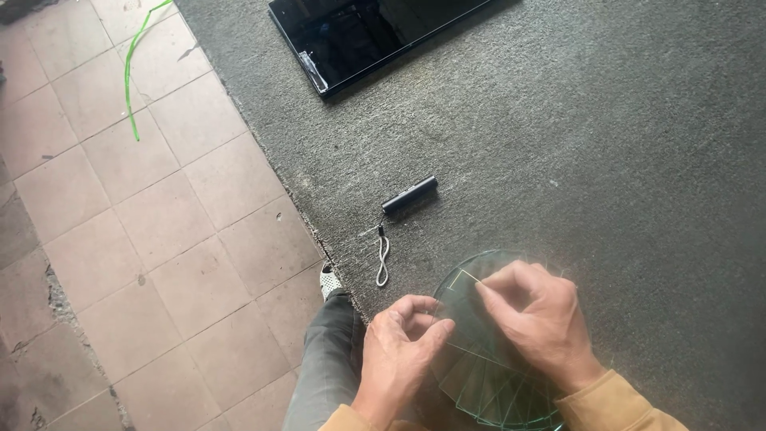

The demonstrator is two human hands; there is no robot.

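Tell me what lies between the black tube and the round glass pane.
In the head view, only bare grey carpet separates the black tube from the round glass pane.

A tabletop (598,160) covered in coarse grey carpet-like felt is carrying everything. Lying on it are 1 black glossy rectangular panel (367,32) at the far edge, 1 short black cylinder (409,195) near the middle, 1 thin white looped cord (383,259) just beside it, and a round pane of clear greenish glass (479,351) at the near edge with several small glass rectangles fanning over it.
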